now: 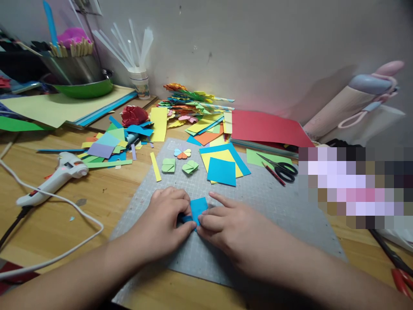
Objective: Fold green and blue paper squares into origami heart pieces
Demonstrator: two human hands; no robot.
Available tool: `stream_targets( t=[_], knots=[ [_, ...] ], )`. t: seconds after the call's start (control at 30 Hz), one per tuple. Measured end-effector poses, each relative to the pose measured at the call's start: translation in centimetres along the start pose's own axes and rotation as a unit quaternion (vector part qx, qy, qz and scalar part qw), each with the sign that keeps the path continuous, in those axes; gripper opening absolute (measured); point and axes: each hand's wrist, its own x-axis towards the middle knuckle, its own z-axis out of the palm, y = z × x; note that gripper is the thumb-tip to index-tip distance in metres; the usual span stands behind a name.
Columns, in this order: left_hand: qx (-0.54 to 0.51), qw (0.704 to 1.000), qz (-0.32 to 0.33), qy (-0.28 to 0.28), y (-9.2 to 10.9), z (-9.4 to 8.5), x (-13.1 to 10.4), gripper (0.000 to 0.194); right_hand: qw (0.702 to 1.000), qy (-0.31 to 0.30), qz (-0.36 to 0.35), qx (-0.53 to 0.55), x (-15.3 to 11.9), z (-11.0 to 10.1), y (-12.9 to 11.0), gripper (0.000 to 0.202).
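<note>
Two bare forearms reach in from the lower corners, both cut off by the frame. The left hand point(169, 217) and right hand point(237, 228) meet over a small folded blue paper point(199, 206) near the middle of a grey cutting mat point(274, 215) on a wooden table point(183, 290). The left thumb and fingers are closed on the paper's lower left side; the right fingertips are clamped on its right edge, with the index finger stretched away. The fingers hide the paper's lower part, so its folds are hard to make out.

At the right edge, red handles point(402, 280) are cut off, and coarse blurred blocks cover whatever lies above them. To the left rests a white glue gun point(48, 185), its cords running out of the frame.

Beyond the hands lie two green folded papers point(168, 165), a yellow strip point(155, 167), overlapping blue and yellow squares point(222, 171), a pencil point(275, 175) and black-handled scissors point(284, 171). Behind the green ones is a multicoloured paper shape point(182, 152).

Farther back, paper scraps point(103, 146) overlap, partly hiding one another, near a red paper flower point(134, 115). Against the wall, paper flowers point(190, 103) are too jumbled to count.
</note>
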Motion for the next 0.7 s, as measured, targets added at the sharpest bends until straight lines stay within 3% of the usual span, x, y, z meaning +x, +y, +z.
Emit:
stream_targets(
  t=[0.43, 0.7],
  knots=[
    [-0.045, 0.999, -0.015, -0.002, -0.6, -0.9, 0.0, 0.013, 0.999, -0.033, 0.026, 0.027, 0.1, -0.7, -0.1, 0.026],
    [0.001, 1.000, -0.022, 0.020, -0.5, -0.4, 0.2, 0.016, 0.999, -0.027, 0.024, 0.025, 0.0, -0.4, 0.1, 0.026]
  ],
)
